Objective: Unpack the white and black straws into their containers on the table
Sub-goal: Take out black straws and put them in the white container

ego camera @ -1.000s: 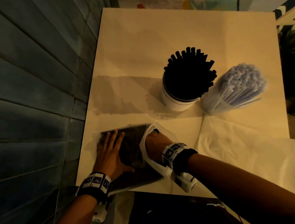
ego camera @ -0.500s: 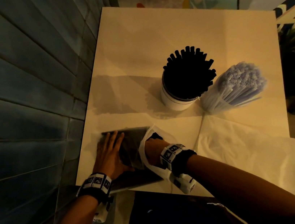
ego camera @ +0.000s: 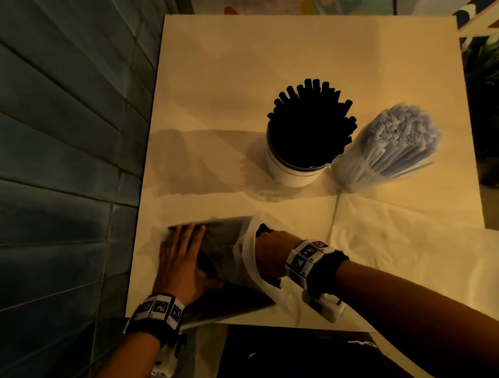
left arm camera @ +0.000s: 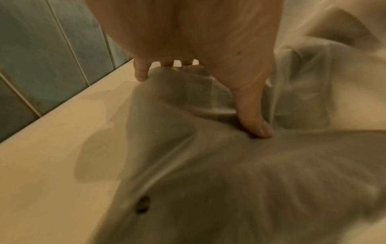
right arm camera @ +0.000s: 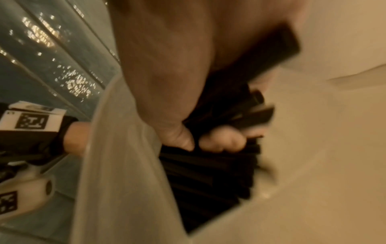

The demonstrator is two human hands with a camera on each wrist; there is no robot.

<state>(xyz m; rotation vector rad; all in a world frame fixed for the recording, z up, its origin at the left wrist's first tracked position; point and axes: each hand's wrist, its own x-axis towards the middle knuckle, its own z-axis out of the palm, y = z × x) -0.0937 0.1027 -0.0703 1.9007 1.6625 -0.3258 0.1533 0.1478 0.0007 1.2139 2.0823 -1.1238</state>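
Black straws (right arm camera: pixel 211 168) lie bunched inside a translucent plastic bag (ego camera: pixel 218 251) at the near left corner of the bench (ego camera: pixel 224 64). The right hand (ego camera: pixel 269 250) is pushed into the bag's open mouth, and the right wrist view shows its fingers (right arm camera: pixel 221 142) and thumb curled round a bundle of those straws. The left hand (ego camera: pixel 181 262) lies flat on the bag with fingers spread, thumb (left arm camera: pixel 254 118) pressing the film down against the bench. Farther back, a white cup (ego camera: pixel 293 169) stands upright, packed with black straws (ego camera: pixel 309 122) whose ends fan above its rim. Just beside it on the right a clear container (ego camera: pixel 367 169) holds white straws (ego camera: pixel 400 132), leaning rightward. A second, empty-looking white plastic bag (ego camera: pixel 410 249) is spread over the near right edge of the bench.
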